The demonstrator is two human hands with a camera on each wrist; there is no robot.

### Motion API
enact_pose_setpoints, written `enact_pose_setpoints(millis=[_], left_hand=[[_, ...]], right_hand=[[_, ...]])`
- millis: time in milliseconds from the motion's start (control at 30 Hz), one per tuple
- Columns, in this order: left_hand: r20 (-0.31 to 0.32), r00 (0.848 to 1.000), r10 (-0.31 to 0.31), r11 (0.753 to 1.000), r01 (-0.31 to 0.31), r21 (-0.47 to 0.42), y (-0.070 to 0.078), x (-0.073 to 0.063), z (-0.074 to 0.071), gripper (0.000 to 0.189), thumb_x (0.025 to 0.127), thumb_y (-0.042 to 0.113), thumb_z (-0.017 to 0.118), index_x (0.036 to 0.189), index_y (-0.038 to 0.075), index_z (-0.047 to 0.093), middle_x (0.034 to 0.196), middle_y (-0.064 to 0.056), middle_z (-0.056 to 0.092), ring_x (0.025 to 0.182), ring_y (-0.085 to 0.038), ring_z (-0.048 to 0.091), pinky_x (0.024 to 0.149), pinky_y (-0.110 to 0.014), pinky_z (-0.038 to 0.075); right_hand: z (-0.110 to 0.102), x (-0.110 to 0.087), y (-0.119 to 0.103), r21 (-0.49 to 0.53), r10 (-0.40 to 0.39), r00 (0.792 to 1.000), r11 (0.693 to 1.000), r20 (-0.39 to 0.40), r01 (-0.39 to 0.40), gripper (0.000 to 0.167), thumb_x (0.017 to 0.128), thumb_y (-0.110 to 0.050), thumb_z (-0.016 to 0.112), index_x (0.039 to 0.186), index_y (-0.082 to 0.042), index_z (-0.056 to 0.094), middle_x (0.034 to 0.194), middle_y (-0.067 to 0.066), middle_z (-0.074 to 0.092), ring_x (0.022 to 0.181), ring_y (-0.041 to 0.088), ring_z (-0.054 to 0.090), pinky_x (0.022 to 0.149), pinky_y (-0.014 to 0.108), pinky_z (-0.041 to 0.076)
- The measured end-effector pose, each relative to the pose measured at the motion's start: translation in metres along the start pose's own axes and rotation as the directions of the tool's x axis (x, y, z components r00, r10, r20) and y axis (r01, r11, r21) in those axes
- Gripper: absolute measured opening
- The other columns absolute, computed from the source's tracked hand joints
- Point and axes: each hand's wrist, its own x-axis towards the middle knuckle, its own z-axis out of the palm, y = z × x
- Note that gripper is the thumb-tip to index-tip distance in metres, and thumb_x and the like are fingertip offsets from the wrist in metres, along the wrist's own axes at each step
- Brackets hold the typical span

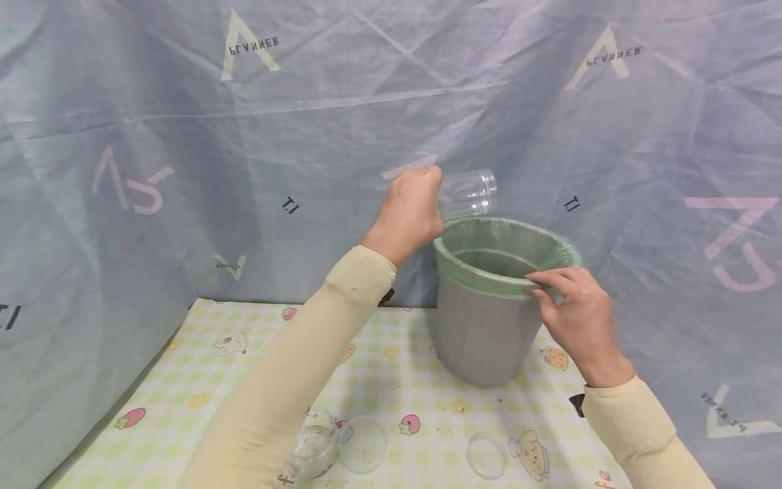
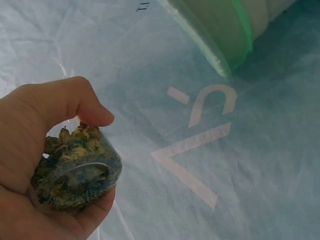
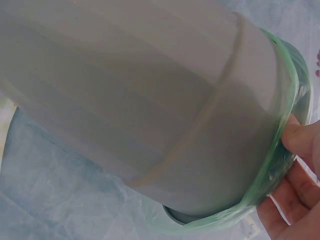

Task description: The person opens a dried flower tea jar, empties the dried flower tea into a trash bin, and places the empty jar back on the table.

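My left hand [image 1: 411, 212] grips a clear jar [image 1: 469, 193] tipped on its side, its mouth pointing right above the near-left rim of the bin. Through the jar's base, the left wrist view shows dried yellow-green plant matter [image 2: 75, 172] packed at the bottom end. The grey bin [image 1: 485, 333] stands upright, with a thin green bag [image 1: 473, 277] folded over its rim. My right hand [image 1: 577, 312] pinches the rim and bag at the bin's right side, thumb outside. In the right wrist view, its fingers [image 3: 295, 190] lie along the bag's edge.
A second clear jar [image 1: 316, 441] is on the table, partly behind the left sleeve. Beside it lies a round clear lid [image 1: 364, 445], and another round lid [image 1: 487, 455] lies farther right. A checked cloth [image 1: 177, 367] covers the table; a grey-blue curtain [image 1: 330, 156] hangs behind.
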Motion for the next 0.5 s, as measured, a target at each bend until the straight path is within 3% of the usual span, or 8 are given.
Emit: enact_pose_setpoints(millis=[267, 500], left_hand=[[0.036, 0.999, 0.026, 0.996, -0.029, 0.082, -0.001, 0.014, 0.007, 0.024, 0.078, 0.001, 0.07, 0.098, 0.009, 0.058, 0.091, -0.004, 0.061, 0.091, -0.027, 0.056, 0.086, -0.036, 0.047], [0.077, 0.996, 0.036, 0.985, -0.049, 0.168, 0.005, 0.027, 0.014, 0.026, 0.086, 0.005, 0.071, 0.11, 0.01, 0.062, 0.104, -0.003, 0.067, 0.101, -0.026, 0.059, 0.092, -0.034, 0.049]], right_hand=[[0.002, -0.001, 0.0, 0.008, -0.014, 1.0, 1.0, -0.015, 0.014, 0.035, 0.074, 0.012, 0.085, 0.101, -0.009, 0.082, 0.094, 0.009, 0.074, 0.088, 0.03, 0.063, 0.072, 0.036, 0.042], [0.0, 0.0, 0.001, 0.0, -0.018, 1.0, 1.0, -0.005, 0.018, 0.033, 0.074, 0.012, 0.084, 0.101, -0.008, 0.081, 0.094, 0.01, 0.074, 0.087, 0.029, 0.062, 0.071, 0.034, 0.041]])
